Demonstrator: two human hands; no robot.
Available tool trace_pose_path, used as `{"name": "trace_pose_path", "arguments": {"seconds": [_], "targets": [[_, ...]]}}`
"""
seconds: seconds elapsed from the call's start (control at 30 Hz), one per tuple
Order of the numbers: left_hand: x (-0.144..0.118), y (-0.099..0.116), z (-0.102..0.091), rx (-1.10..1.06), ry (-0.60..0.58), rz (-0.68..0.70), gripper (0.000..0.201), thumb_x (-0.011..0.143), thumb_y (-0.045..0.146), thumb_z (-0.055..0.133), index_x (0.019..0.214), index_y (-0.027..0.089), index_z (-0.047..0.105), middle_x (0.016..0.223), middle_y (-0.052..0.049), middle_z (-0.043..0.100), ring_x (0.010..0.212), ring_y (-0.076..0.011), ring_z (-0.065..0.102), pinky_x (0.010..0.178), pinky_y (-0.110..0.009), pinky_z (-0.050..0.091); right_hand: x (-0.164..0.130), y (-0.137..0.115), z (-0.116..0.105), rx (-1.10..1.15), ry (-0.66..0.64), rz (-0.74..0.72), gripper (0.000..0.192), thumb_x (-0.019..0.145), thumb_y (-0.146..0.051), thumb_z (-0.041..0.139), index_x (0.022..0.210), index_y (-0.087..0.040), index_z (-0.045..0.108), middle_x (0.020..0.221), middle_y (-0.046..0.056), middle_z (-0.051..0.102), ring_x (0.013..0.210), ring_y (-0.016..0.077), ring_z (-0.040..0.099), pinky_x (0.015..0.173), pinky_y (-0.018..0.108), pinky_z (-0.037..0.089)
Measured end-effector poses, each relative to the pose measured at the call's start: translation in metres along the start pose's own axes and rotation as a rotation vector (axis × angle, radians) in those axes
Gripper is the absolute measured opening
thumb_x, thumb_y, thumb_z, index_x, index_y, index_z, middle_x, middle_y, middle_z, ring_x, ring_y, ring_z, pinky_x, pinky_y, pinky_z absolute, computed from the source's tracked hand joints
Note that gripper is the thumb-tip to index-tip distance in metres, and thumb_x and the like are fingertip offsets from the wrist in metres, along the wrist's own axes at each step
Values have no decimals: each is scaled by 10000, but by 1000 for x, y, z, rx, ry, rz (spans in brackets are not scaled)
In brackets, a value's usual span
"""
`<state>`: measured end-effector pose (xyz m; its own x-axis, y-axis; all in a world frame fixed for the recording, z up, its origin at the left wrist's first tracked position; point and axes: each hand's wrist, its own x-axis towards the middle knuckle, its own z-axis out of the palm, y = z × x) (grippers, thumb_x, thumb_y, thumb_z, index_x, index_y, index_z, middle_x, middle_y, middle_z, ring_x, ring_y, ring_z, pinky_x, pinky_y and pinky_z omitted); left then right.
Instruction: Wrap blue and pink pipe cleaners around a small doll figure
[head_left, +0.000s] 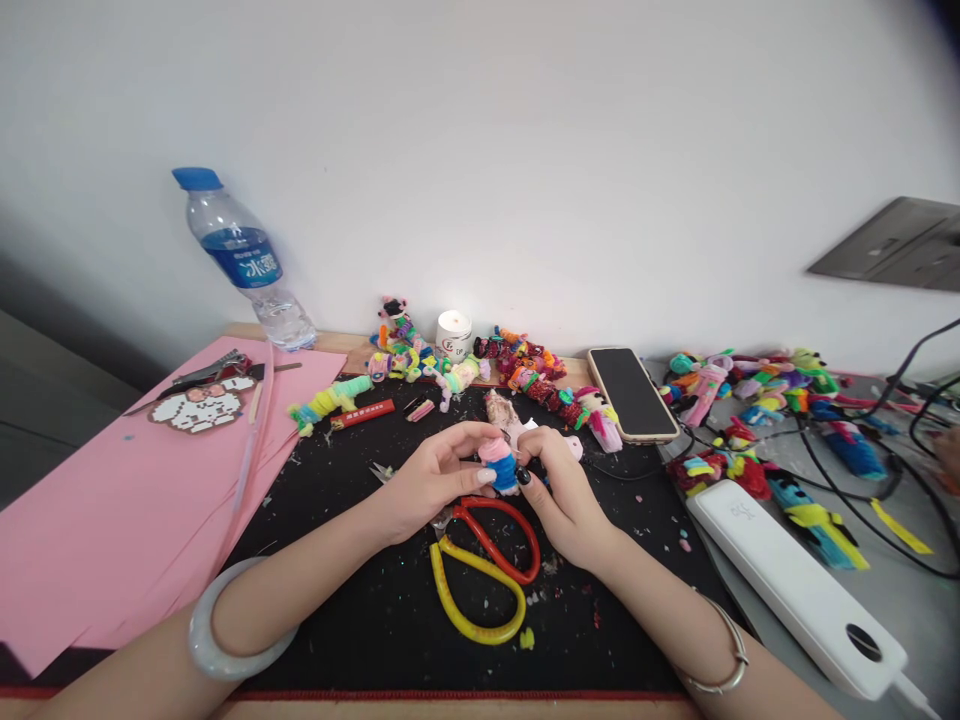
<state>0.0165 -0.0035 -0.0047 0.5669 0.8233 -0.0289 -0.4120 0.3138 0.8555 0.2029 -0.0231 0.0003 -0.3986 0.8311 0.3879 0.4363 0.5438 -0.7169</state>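
1. Head view: far left of the left hand, flat pink paper, with a clear bottle with a blue cap farther back.
2. Behind the left hand, a yellow and green fuzzy stick, close to a red lighter.
3. Left hand with thumb and fingertips closed on a little pink and blue fuzzy toy.
4. Between both hands, that same toy; just below, scissors on a black mat.
5. Right hand curled, finger and thumb near the toy's right side; too hard to see whether pinching it.
6. Behind the right hand, a dark phone.
7. Farther right, a long white block.
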Motion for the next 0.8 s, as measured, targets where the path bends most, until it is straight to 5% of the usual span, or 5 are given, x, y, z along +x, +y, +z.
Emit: {"name": "trace_pose_path", "arguments": {"seconds": [0.33, 0.8], "targets": [[-2, 0, 0, -12, -50, 8, 262, 798, 134, 606, 1037, 221, 546, 956, -11, 589, 830, -113, 591, 778, -274, 509, 1, 1, 1, 32, -16, 17, 86, 910, -250, 349, 878, -203, 413, 890, 52, 455, 839, 196, 430, 759, 366, 374], [-1, 1, 0, 83, 31, 40, 297, 776, 170, 634, 1067, 202, 583, 1067, -51, 614, 967, -168, 576, 855, -298, 462, 3, 4, 1, -10, 21, 43, 53, 904, -208, 378, 858, -202, 405, 875, 45, 462, 823, 189, 431, 744, 355, 373]]}}
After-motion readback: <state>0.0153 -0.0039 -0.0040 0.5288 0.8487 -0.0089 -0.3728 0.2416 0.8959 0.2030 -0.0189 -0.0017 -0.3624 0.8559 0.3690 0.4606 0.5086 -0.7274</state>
